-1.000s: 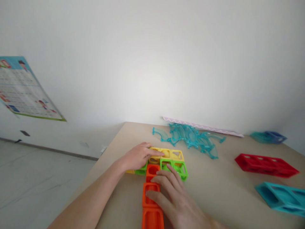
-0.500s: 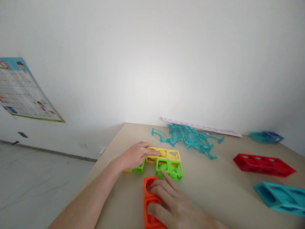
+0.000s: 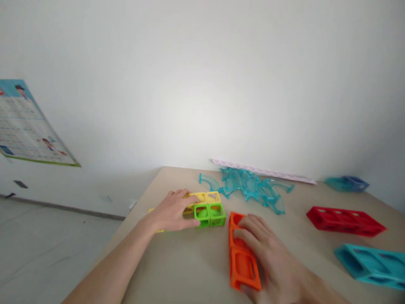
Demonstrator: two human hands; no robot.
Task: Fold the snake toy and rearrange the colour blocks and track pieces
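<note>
The orange block strip (image 3: 244,267), a row of open-framed square cells, points away across the desk (image 3: 183,266), apart from the green blocks (image 3: 217,214). These hollow cubes sit joined side by side, directly before the yellow blocks (image 3: 213,197), also open-framed and partly covered.

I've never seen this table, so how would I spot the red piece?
Start at the white wall, then follow the beige table to its right side, beyond the right hand. The red piece is a long, angular bar with openings, lying behind a similar teal bar. Its deep red sets it apart from that neighbour.
</note>
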